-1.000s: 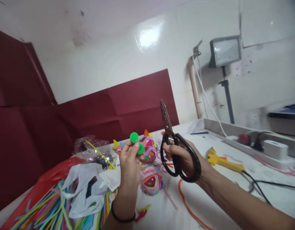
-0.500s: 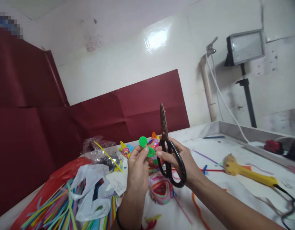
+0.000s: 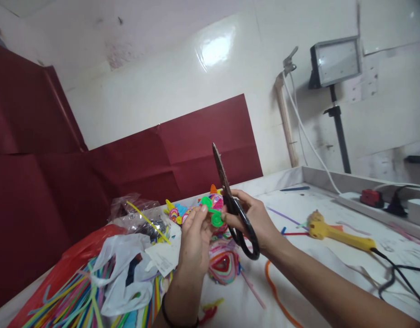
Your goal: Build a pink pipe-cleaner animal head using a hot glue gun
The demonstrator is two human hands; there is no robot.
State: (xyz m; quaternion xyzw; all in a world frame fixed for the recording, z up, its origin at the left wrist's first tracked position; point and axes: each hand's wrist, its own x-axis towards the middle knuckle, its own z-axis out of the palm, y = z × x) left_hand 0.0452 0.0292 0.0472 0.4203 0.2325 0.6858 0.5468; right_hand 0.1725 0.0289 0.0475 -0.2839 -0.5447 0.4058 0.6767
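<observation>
Pinched in the fingers of my left hand (image 3: pixel 195 237) is a bright green piece with two coiled discs, a double spiral (image 3: pixel 216 219). My right hand (image 3: pixel 252 218) is closed around black-handled scissors (image 3: pixel 242 223), their blades together and pointing up and a little left. The right fingertips also touch the lower green coil. Behind the hands sits a colourful coiled figure (image 3: pixel 216 201) with an orange tip, partly hidden. Below them on the table lies a round multicoloured coil piece (image 3: pixel 224 264) with a red centre.
On the left, a red bag (image 3: pixel 75 255), a white plastic bag (image 3: pixel 123 273) and many coloured pipe-cleaner-like strips (image 3: pixel 69 296) lie heaped. A yellow corded tool (image 3: pixel 342 236) rests at the right, near a power strip (image 3: pixel 353 202). An orange strip (image 3: pixel 276 294) curves across the front.
The scissors have tilted further left and turned more edge-on. The green spiral has turned in my fingers, its coils now facing differently. The whole view has shifted slightly.
</observation>
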